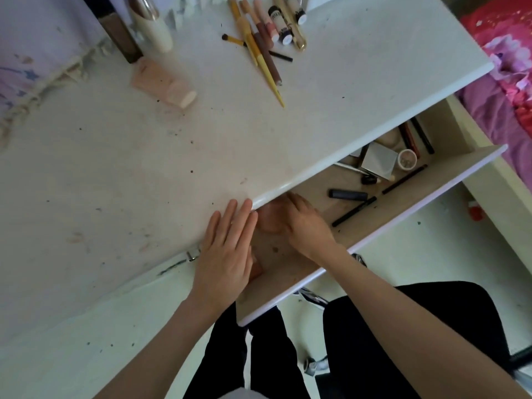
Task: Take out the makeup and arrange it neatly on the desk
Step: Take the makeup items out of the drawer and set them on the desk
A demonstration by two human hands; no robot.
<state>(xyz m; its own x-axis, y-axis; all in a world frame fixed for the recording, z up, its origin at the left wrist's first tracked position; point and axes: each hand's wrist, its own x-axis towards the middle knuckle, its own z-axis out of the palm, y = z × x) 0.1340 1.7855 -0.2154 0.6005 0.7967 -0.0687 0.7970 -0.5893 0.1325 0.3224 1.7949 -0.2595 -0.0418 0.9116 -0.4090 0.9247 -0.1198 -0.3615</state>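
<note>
I see the makeup split between 2 places. Part of it lies in the open drawer (374, 223) at center right of the frame: a black tube (348, 194), 2 thin black pencils (354, 211), a square silver compact (379, 159) and a small round jar (407, 159). The rest is already on the desk (144, 168) at the top center, where a bundle of brushes and pencils (259, 50) lies beside 3 black-capped tubes (285, 27).

My right hand (305, 223) reaches into the near end of the drawer, just under the desk edge, fingers curled over a pinkish round object (270, 221). I cannot tell whether the fingers actually clamp it or only cover it. My left hand (227, 254) lies flat with straight fingers, fingertips on the desk's front edge just beside the right hand, gripping nothing.

The desk edge overhangs the back of the drawer and hides what lies beneath it. At upper left, a pale pink bottle (164, 82) lies on its side, near a cream holder (152, 30) and a dark upright box (119, 33). A pink bedspread (506, 67) fills the upper right corner.
</note>
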